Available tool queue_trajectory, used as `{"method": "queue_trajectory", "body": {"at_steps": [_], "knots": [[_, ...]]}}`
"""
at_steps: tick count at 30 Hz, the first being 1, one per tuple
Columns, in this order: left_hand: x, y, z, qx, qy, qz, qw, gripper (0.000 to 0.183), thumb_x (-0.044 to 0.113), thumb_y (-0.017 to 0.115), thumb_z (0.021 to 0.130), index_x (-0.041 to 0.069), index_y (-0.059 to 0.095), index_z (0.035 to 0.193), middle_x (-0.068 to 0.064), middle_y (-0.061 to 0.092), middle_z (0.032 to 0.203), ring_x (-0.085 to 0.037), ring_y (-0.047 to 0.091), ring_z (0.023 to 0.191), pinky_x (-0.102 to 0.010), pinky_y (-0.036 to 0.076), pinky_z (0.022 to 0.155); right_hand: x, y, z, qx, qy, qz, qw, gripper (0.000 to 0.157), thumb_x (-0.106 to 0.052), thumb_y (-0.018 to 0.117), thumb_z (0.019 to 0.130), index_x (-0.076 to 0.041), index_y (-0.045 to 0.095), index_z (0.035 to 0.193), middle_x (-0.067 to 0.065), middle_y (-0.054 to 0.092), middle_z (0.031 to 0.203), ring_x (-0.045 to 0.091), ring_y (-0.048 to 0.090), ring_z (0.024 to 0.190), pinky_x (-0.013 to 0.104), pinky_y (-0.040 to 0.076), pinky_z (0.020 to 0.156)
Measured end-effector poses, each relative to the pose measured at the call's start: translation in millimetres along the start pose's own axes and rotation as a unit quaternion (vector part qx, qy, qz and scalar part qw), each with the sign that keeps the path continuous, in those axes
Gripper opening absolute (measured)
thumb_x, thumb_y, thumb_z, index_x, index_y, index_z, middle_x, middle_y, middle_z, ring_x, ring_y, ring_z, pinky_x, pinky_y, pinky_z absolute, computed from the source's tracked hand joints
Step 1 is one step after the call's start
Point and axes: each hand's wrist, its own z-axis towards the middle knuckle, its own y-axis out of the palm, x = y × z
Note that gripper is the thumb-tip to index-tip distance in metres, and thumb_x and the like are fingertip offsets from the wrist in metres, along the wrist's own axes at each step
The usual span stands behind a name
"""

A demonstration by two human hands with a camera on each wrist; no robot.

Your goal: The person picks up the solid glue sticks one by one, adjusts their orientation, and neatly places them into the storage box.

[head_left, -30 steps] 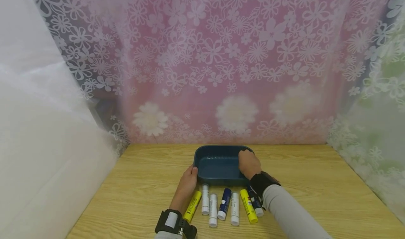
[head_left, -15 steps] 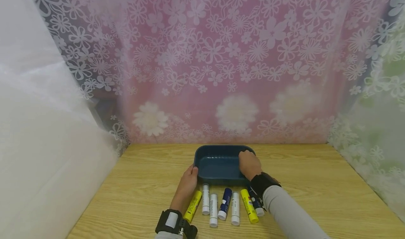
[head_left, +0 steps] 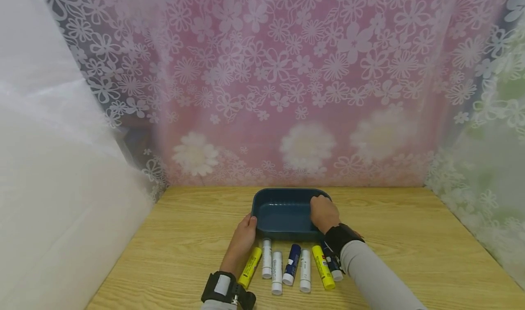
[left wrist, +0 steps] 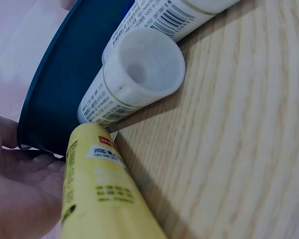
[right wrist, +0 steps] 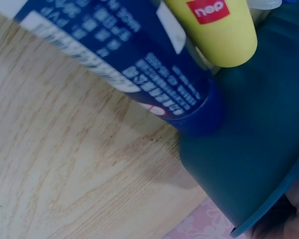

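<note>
A dark teal rectangular tray sits on the wooden table with nothing inside it but part of my right hand. My left hand holds its left end, thumb at the rim and fingers on the outer side. At the right end, my right hand grips the wall with its knuckles up; most of its fingertips are hidden. In front of the tray lie several glue sticks: yellow near my left wrist, white and blue in the middle, another yellow one and a blue one by my right wrist.
Bare wooden tabletop extends to both sides of the tray. A pink flowered curtain hangs along the table's back edge. White sheeting walls the left side, and a flowered sheet the right.
</note>
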Motion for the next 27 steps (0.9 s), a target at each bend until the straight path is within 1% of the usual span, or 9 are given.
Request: {"method": "queue_trajectory", "body": {"at_steps": [6,11,15,21,27], "knots": [[-1.2,0.1,0.7,-0.001,-0.002,0.000,1.0000,0.049,0.027,0.034,0.112,0.001,0.041,0.153,-0.021,0.044,0.156,-0.042,0.035,0.148,-0.061,0.027,0.121,2.1,1.5,0.1,0.011,-0.007,-0.004,1.000,0.003,0.001,0.070,0.089,0.004,0.069,0.088,0.016,0.065,0.073,0.031,0.068,0.070,0.041,0.058,0.062],[-3.4,0.0,1.6,0.001,-0.004,0.003,1.0000,0.050,0.027,0.035,0.112,0.002,0.041,0.154,-0.021,0.043,0.157,-0.041,0.035,0.149,-0.061,0.027,0.121,4.7,3.9,-1.7,0.011,-0.012,-0.010,1.000,0.011,-0.004,0.075,0.088,0.005,0.070,0.091,0.014,0.064,0.073,0.028,0.066,0.067,0.041,0.059,0.063],[-3.1,-0.4,1.1,0.004,-0.001,0.007,1.0000,0.050,0.027,0.036,0.111,0.003,0.040,0.154,-0.020,0.043,0.157,-0.041,0.034,0.149,-0.061,0.026,0.121,4.2,1.7,-5.0,0.013,-0.016,-0.007,1.000,0.015,-0.006,0.078,0.086,0.004,0.070,0.092,0.014,0.064,0.072,0.027,0.066,0.067,0.040,0.059,0.063],[-2.1,-0.1,-0.1,0.003,0.001,0.012,0.9999,0.050,0.027,0.035,0.112,0.002,0.040,0.155,-0.021,0.043,0.157,-0.042,0.034,0.149,-0.062,0.027,0.121,2.7,-1.9,-7.5,0.012,-0.016,-0.001,1.000,0.014,-0.005,0.078,0.086,0.005,0.070,0.091,0.014,0.064,0.072,0.028,0.066,0.067,0.040,0.059,0.063],[-1.1,0.0,-1.1,0.003,-0.001,0.009,1.0000,0.049,0.027,0.035,0.112,0.003,0.041,0.154,-0.020,0.043,0.157,-0.041,0.034,0.149,-0.061,0.027,0.121,3.9,-0.6,-6.4,0.018,-0.019,0.003,1.000,0.010,-0.003,0.077,0.086,0.003,0.069,0.088,0.012,0.062,0.068,0.025,0.064,0.063,0.038,0.057,0.060]]}}
